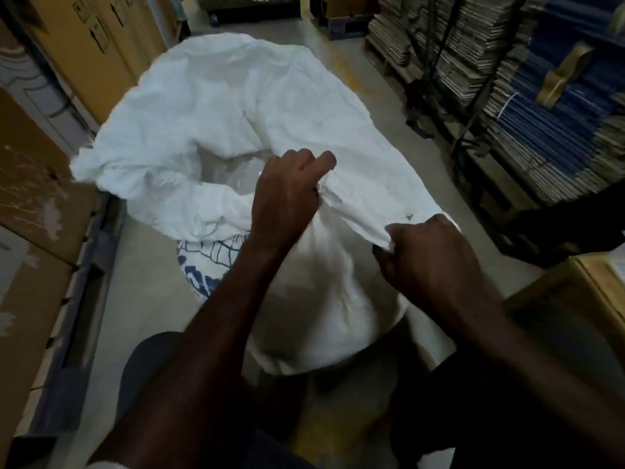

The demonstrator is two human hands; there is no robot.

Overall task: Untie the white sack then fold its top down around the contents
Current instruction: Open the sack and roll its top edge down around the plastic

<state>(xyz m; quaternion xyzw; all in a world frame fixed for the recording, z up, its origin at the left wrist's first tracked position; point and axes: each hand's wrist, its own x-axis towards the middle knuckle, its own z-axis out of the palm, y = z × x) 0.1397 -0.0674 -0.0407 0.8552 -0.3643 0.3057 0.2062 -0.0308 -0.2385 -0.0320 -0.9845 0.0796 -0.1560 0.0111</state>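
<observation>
A large white woven sack (220, 106) stands on the floor in front of me, its mouth open and wide. Clear plastic contents (233, 176) show inside the opening. Blue print marks the sack's near left side. My left hand (287, 194) grips the near rim of the sack, fingers curled round bunched fabric. My right hand (429, 255) grips the same rim further to the right, pinching a fold of it. The rim fabric is stretched between the two hands and turned outward over the sack's side.
Tall cardboard boxes (91, 45) line the left side. Stacks of flattened cartons on pallets (507, 96) fill the right. A wooden box corner (588, 289) sits at the near right. Bare concrete floor (321, 32) runs beyond the sack.
</observation>
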